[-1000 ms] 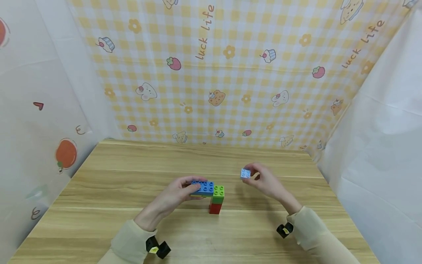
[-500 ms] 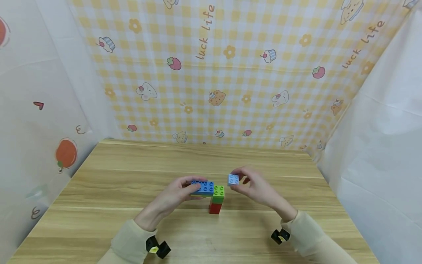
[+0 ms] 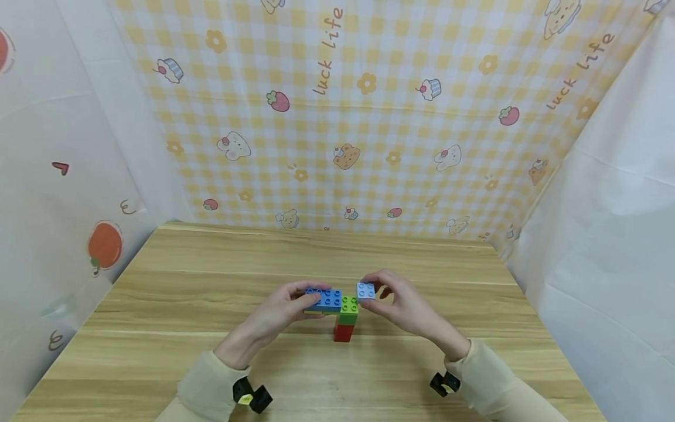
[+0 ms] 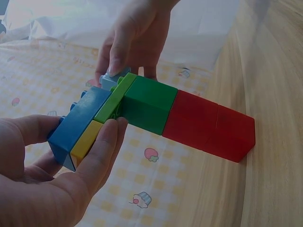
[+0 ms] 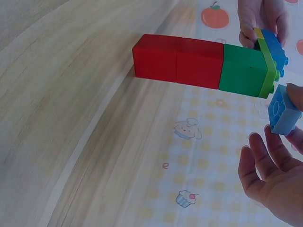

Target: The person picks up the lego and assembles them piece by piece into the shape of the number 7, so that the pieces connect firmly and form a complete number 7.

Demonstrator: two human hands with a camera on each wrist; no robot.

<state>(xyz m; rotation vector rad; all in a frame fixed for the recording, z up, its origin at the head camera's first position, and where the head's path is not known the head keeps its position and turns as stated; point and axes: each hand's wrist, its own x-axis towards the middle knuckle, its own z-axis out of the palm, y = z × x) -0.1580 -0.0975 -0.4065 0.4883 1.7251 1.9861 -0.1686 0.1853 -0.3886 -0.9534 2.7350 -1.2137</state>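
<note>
A column of toy building bricks stands on the table: red bricks (image 5: 177,60) at the bottom, a dark green brick (image 4: 150,100) above them, then a thin light green brick (image 3: 349,304). To the left of the column top, a blue brick (image 3: 329,300) lies over a yellow brick (image 4: 86,141). My left hand (image 3: 279,308) pinches the blue and yellow bricks, thumb on top and fingers below. In my right hand (image 3: 406,302) a light blue brick (image 3: 366,291) with studs up is pinched between thumb and fingers. It is just right of the light green brick, apart from it in the right wrist view.
The wooden table (image 3: 221,264) extends around the column. A yellow checked cloth (image 3: 316,117) hangs behind it, and white sheets (image 3: 606,205) hang at both sides. Both sleeves carry small black wrist devices (image 3: 445,384).
My right hand has moved left with the light blue brick, bringing it from well right of the column to beside the light green brick. My left hand and the column have stayed put.
</note>
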